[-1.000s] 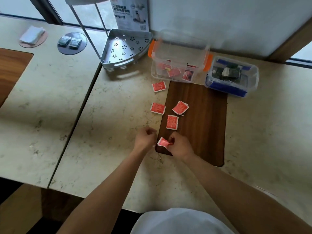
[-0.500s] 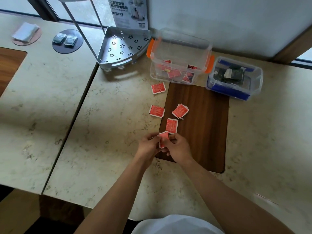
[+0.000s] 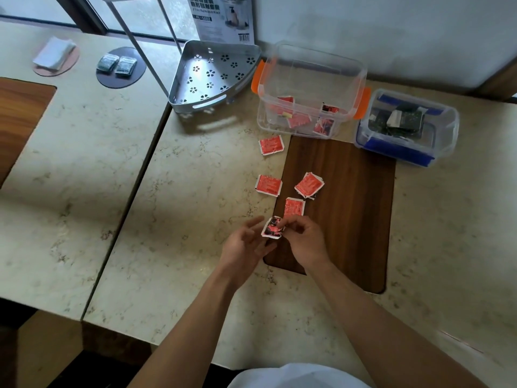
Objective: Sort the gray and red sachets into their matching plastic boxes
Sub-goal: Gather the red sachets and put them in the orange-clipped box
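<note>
My right hand pinches a red sachet just above the near left corner of the dark wooden board. Beside it my left hand is spread with its fingers relaxed, close to the sachet's lower edge. Several more red sachets lie loose: one on the board, one tilted, one at the board's left edge, one farther back. The clear box with orange clips holds red sachets. To its right, the clear box with blue clips holds gray ones.
A perforated metal corner shelf stands left of the orange-clip box, with thin metal poles rising from it. Two gray sachets lie on a dark coaster on the neighbouring table. A seam separates the two marble tables.
The sachet has been lifted from the board's corner and turned over between both hands. My left hand has opened and let go of it while my right keeps its pinch.
</note>
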A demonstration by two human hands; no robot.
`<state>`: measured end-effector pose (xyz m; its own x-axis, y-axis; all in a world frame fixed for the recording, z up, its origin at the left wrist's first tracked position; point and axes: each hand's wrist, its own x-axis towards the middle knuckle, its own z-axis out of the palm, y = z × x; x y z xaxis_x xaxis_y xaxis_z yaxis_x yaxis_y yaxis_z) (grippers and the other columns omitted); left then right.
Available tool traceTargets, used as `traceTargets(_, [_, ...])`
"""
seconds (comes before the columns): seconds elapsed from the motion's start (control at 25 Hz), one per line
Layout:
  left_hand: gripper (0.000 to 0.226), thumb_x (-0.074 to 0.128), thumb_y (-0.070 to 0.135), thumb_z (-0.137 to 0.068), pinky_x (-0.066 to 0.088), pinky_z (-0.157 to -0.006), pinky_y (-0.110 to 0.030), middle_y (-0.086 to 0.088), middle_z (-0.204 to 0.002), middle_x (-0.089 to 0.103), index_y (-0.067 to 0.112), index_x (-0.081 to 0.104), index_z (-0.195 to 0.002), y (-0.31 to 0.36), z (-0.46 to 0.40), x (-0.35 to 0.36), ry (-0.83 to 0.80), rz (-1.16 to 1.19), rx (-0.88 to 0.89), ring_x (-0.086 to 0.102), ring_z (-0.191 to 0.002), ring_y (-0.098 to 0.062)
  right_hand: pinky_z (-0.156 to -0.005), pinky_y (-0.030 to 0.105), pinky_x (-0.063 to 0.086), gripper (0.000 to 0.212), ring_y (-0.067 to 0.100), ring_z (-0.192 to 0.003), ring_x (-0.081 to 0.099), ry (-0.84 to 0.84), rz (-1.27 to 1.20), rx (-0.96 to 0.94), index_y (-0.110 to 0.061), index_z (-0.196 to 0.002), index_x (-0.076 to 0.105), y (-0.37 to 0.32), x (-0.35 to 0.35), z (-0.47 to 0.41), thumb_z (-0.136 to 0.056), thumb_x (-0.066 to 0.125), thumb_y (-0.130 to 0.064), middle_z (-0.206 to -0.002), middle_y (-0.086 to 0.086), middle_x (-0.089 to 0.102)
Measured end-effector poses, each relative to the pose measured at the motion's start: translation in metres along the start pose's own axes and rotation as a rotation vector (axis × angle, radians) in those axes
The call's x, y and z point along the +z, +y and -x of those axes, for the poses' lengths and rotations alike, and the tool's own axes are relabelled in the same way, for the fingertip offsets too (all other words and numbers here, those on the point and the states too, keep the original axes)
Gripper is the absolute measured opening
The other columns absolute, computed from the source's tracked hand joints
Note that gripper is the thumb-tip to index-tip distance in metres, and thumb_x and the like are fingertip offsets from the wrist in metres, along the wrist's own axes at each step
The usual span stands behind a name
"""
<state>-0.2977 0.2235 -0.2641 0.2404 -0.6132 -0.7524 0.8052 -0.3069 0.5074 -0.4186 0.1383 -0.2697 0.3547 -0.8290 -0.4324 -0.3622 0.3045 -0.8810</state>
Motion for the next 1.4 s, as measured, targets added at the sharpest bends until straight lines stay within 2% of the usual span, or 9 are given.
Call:
traceTargets(0.16, [0.048, 0.041, 0.036, -0.103, 0.05, -0.088, -0.042, -0.022, -0.093, 0.068, -0.003, 0.068, -0.105, 0.006, -0.005, 0.011, -0.047, 0.082, -0.195, 0.065, -0.087, -0.031, -0.069, 0.018, 0.053, 0.036, 0.004, -0.078, 0.069, -0.323, 0.003, 0.004, -0.007, -0.074, 0.072, -0.011, 0.0, 0.008, -0.084, 0.052, 0.021, -0.094, 0.005, 0.073])
traceTargets(0.24, [0.046, 0.045, 0.036, -0.102, 0.05, -0.081, -0.037, -0.022, -0.093, 0.068, -0.001, 0.072, -0.1, 0.005, -0.005, 0.013, -0.085, -0.009, -0.217, 0.066, -0.084, -0.028, -0.069, 0.02, 0.055, 0.037, 0.007, -0.083, 0.067, -0.416, 0.14, -0.043, -0.005, -0.076, 0.074, -0.01, -0.003, 0.008, -0.086, 0.047, 0.018, -0.107, 0.004, 0.068])
traceTargets(0.32, [0.038, 0.044, 0.025, -0.103, 0.056, -0.083, -0.034, -0.021, -0.104, 0.073, 0.0, 0.071, -0.11, 0.002, -0.007, 0.014, -0.094, -0.097, -0.172, 0.072, -0.092, -0.026, -0.074, 0.025, 0.059, 0.032, 0.01, -0.088, 0.065, -0.352, 0.24, -0.046, -0.004, -0.082, 0.073, -0.012, -0.007, 0.0, -0.092, 0.047, 0.01, -0.106, 0.002, 0.059])
traceTargets(0.44, [0.039, 0.04, 0.025, -0.106, 0.059, -0.089, -0.042, -0.024, -0.117, 0.073, 0.0, 0.061, -0.126, 0.005, -0.009, 0.015, -0.057, -0.112, -0.171, 0.072, -0.102, -0.033, -0.079, 0.02, 0.049, 0.013, 0.012, -0.099, 0.062, -0.021, 0.526, -0.062, -0.014, -0.105, 0.066, -0.021, -0.012, -0.013, -0.098, 0.056, -0.014, -0.115, 0.001, 0.054])
traceTargets(0.64, [0.046, 0.034, 0.038, -0.108, 0.057, -0.083, -0.044, -0.017, -0.115, 0.075, 0.006, 0.061, -0.128, 0.011, -0.014, 0.009, 0.017, -0.097, -0.151, 0.071, -0.091, -0.031, -0.075, 0.03, 0.045, 0.054, 0.029, -0.11, 0.064, 0.156, 0.705, 0.131, -0.016, -0.135, 0.047, -0.024, -0.012, -0.028, -0.09, 0.069, -0.038, -0.134, 0.01, 0.047])
traceTargets(0.84, [0.051, 0.032, 0.041, -0.108, 0.056, -0.078, -0.043, -0.016, -0.109, 0.076, 0.002, 0.059, -0.128, 0.015, -0.016, 0.009, 0.078, -0.094, -0.13, 0.072, -0.085, -0.029, -0.084, 0.03, 0.052, 0.044, 0.023, -0.106, 0.06, 0.107, 0.706, 0.043, -0.019, -0.12, 0.054, -0.021, -0.008, -0.032, -0.084, 0.077, -0.027, -0.122, 0.007, 0.053])
traceTargets(1.04, [0.062, 0.026, 0.049, -0.107, 0.051, -0.099, -0.049, -0.029, -0.113, 0.068, -0.001, 0.061, -0.117, 0.015, -0.021, 0.017, 0.146, 0.02, -0.105, 0.068, -0.101, -0.037, -0.059, 0.014, 0.041, 0.016, 0.007, -0.076, 0.06, -0.021, 0.396, -0.01, -0.022, -0.1, 0.057, -0.035, -0.011, -0.021, -0.09, 0.071, -0.023, -0.088, -0.01, 0.063])
traceTargets(1.24, [0.064, 0.03, 0.056, -0.104, 0.056, -0.086, -0.041, -0.018, -0.101, 0.076, 0.007, 0.072, -0.103, 0.011, -0.024, 0.024, 0.126, 0.057, -0.122, 0.073, -0.099, -0.028, -0.072, 0.018, 0.054, 0.014, 0.001, -0.081, 0.067, -0.202, 0.324, -0.032, -0.025, -0.098, 0.066, -0.042, 0.01, 0.0, -0.086, 0.074, -0.024, -0.089, -0.014, 0.07])
traceTargets(1.4, [0.066, 0.028, 0.057, -0.104, 0.055, -0.089, -0.045, -0.021, -0.113, 0.071, 0.006, 0.066, -0.123, 0.011, -0.024, 0.018, 0.082, 0.083, -0.101, 0.068, -0.109, -0.033, -0.073, 0.016, 0.054, 0.011, 0.0, -0.082, 0.07, -0.23, 0.229, -0.009, -0.022, -0.1, 0.073, -0.041, 0.012, 0.001, -0.094, 0.063, -0.022, -0.091, -0.012, 0.074])
